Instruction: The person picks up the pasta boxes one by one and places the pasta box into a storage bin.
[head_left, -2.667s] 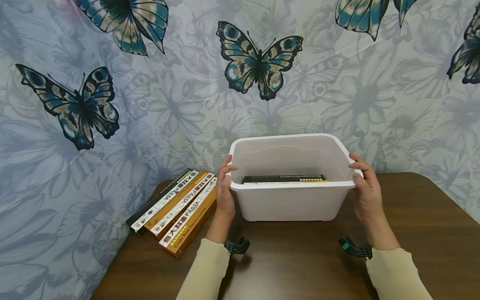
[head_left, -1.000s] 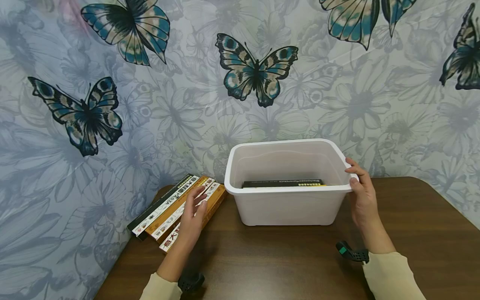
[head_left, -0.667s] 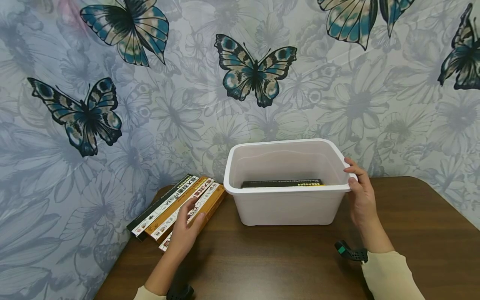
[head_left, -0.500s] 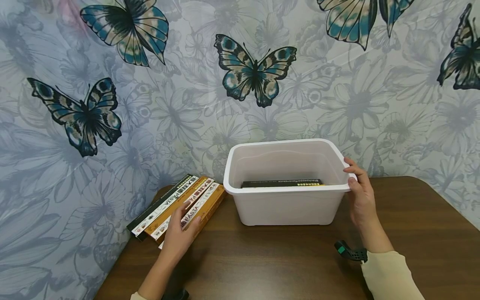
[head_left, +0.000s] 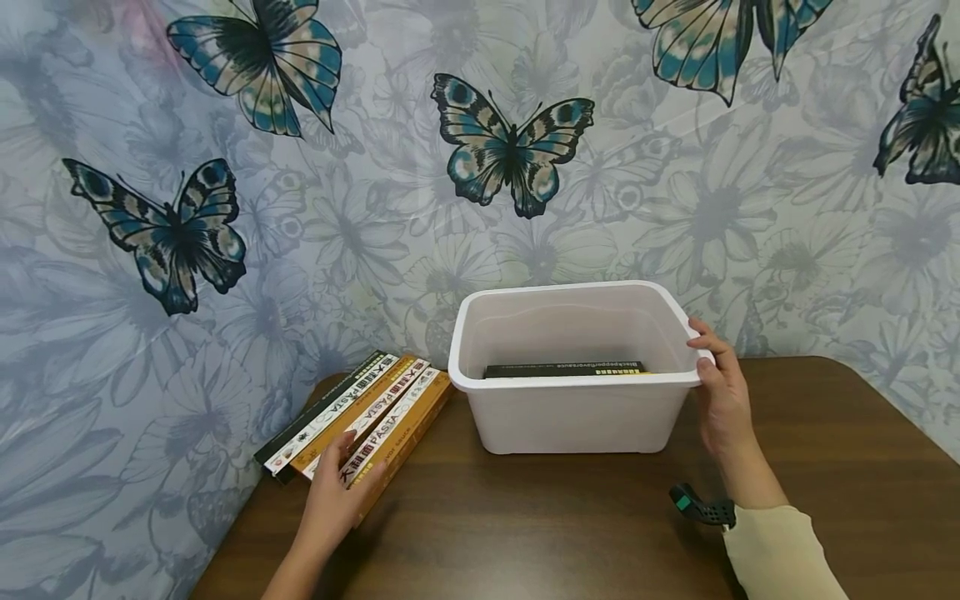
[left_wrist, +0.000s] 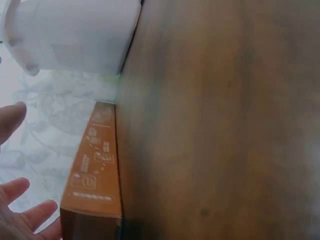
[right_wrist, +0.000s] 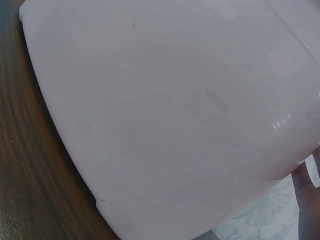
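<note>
On the left of the table, several long pasta boxes lie side by side: a black pasta box (head_left: 322, 411), a brown-orange pasta box (head_left: 358, 402) and a nearer orange pasta box (head_left: 411, 421). Over the near end of that orange box is my left hand (head_left: 327, 498), thumb and fingers spread to either side; the left wrist view shows its thumb (left_wrist: 11, 121) apart from the box. My right hand (head_left: 725, 404) grips the right rim of a white plastic bin (head_left: 570, 417), thumb on the near side. Inside the bin a black box (head_left: 540, 369) shows above the front rim.
The bin stands upright on the brown wooden table (head_left: 555, 517), close to the far ends of the pasta boxes. Behind the table rises a wall covering (head_left: 345, 208) with butterflies and flowers. Bare tabletop lies in front of the bin.
My left hand has let go of the bin's left rim, moved left over the pasta boxes, then slid back toward their near ends. My right hand has stayed on the right rim.
</note>
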